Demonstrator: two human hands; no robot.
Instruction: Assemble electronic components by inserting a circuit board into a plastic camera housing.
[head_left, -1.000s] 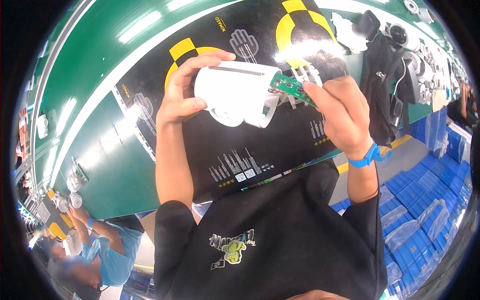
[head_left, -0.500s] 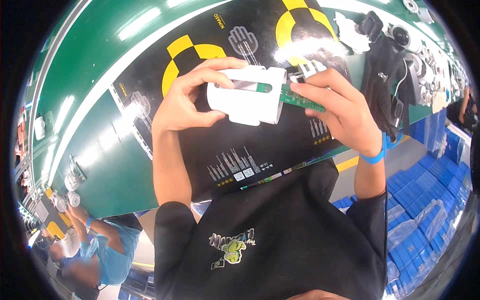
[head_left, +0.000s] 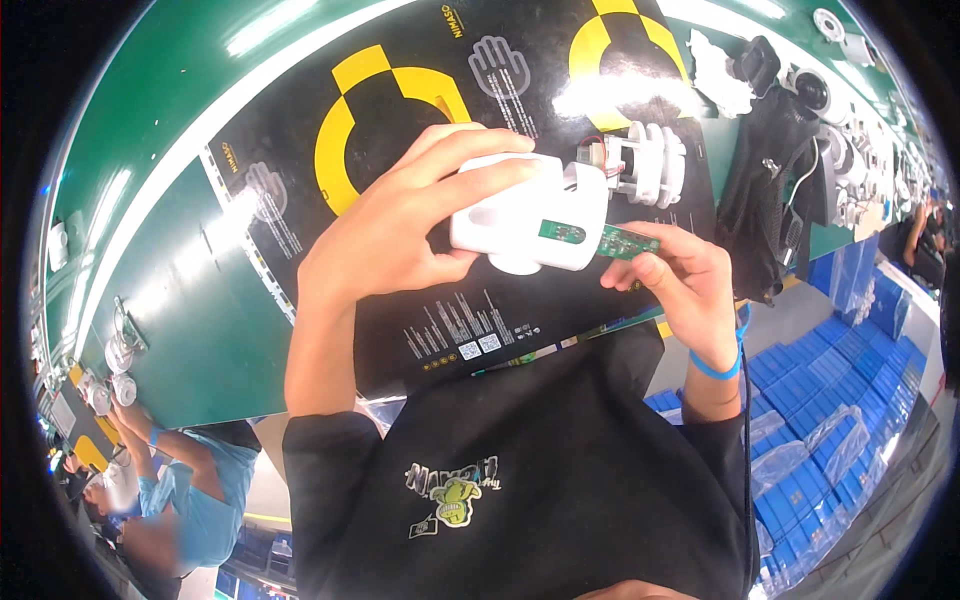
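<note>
My left hand (head_left: 410,215) is wrapped round a white plastic housing (head_left: 520,215), roughly cylindrical with slots cut in its side. A narrow green circuit board (head_left: 630,242) runs into the housing's right end, and part of it shows through the slot. Its outer end is pinched between the thumb and fingers of my right hand (head_left: 685,275). Just beyond that hand is a white ribbed part (head_left: 655,165) with a small connector and thin wires on its left side. Whether its wires join the board is hidden.
Under my hands lies a black mat (head_left: 400,270) with yellow markings on a green table (head_left: 190,330). A black bag (head_left: 765,180) and several white camera-like units (head_left: 845,160) are at the right. Blue boxes (head_left: 820,400) fill the lower right. A co-worker in light blue (head_left: 205,490) sits at the left.
The housing has turned in my left hand and moved slightly right and down. My right hand has moved down along with the board. The ribbed part, mostly hidden before, now shows fully.
</note>
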